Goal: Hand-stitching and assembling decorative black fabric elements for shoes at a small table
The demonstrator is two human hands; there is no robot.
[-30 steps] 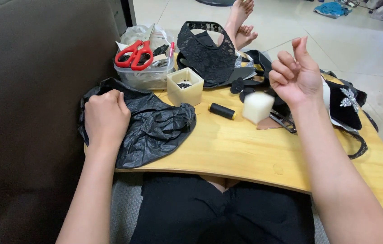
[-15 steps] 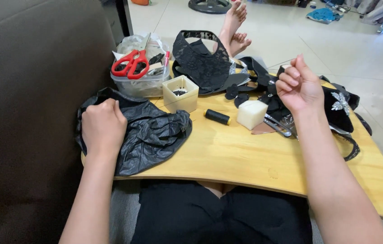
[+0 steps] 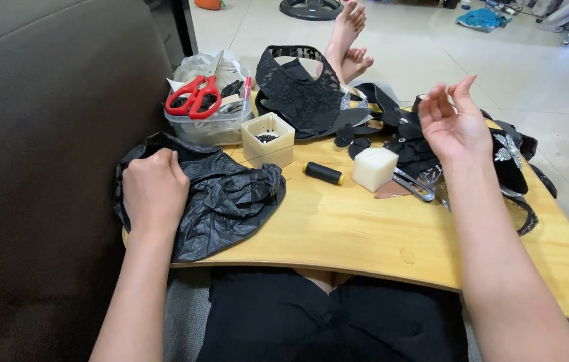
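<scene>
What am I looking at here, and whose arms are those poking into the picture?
The camera sits on a person's head and looks down, so the arms are that person's own. They sit with a small wooden lap table over their legs. The left hand is closed into a fist, pressing on a crumpled black plastic bag. The right hand is lifted in the air with fingers loosely curled; whether it pinches anything is too small to tell. On the table lie a black thread spool, a white foam block, a little square box of black beads, red scissors in a clear tub, and black lace pieces.
</scene>
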